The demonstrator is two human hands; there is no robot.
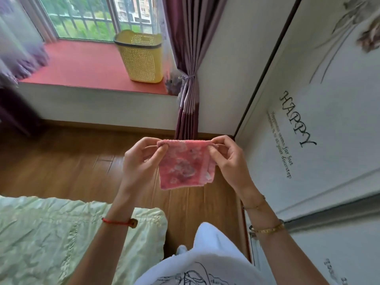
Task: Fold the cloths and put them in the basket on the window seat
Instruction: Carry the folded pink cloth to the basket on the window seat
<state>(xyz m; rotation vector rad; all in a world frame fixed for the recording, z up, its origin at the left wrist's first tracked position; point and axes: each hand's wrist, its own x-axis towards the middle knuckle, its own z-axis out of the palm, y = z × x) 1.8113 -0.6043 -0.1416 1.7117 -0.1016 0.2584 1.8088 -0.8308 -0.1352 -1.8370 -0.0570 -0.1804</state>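
Observation:
A small pink patterned cloth, folded into several layers, hangs in the air above the wooden floor. My left hand pinches its top left corner and my right hand pinches its top right corner. The fold edge runs straight between them. A yellow perforated basket stands upright on the red window seat, far ahead and a little to the left of the cloth.
A purple curtain is tied back just right of the basket. A white wardrobe door with "HAPPY" lettering runs along the right. A pale green quilted bed lies at lower left. Wooden floor spreads between me and the seat.

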